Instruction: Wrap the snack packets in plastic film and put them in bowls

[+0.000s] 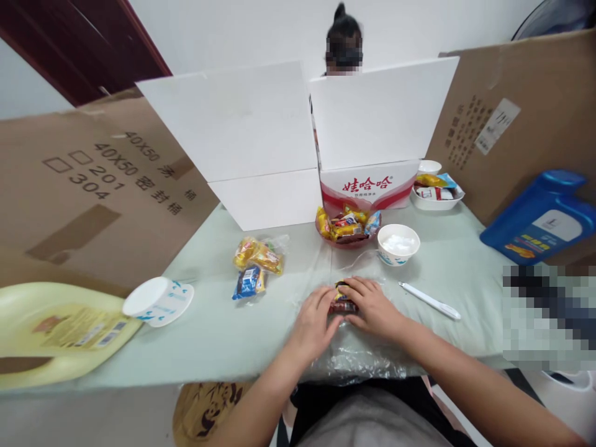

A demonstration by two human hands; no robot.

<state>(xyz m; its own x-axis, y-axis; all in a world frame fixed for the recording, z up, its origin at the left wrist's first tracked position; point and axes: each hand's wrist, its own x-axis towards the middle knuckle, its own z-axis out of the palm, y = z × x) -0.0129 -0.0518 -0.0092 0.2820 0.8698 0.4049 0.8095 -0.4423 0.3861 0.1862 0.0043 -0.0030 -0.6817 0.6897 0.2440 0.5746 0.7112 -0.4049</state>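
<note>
Small wrapped snack packets [343, 306], dark red and yellow, lie on a clear plastic sheet or bag [358, 360] at the front of the table. My left hand [313, 320] presses against them from the left, and my right hand [375, 307] curves over them from the right. The fingers of both hands hide part of the packets. Just beyond stands a reddish bowl [347, 243] heaped with yellow, blue and red snack packets. Right of it is a paper bowl [399, 254] with white contents. A white capped pen or cutter [431, 301] lies by my right forearm.
Bagged yellow and blue snacks [258, 264] lie to the left. A paper bowl [161, 302] is tipped beside a yellow jug [69, 329]. White panels [261, 136] and cardboard [93, 198] wall the table. A white dish [435, 200] and blue bottle [540, 217] stand right. A person [344, 37] is behind.
</note>
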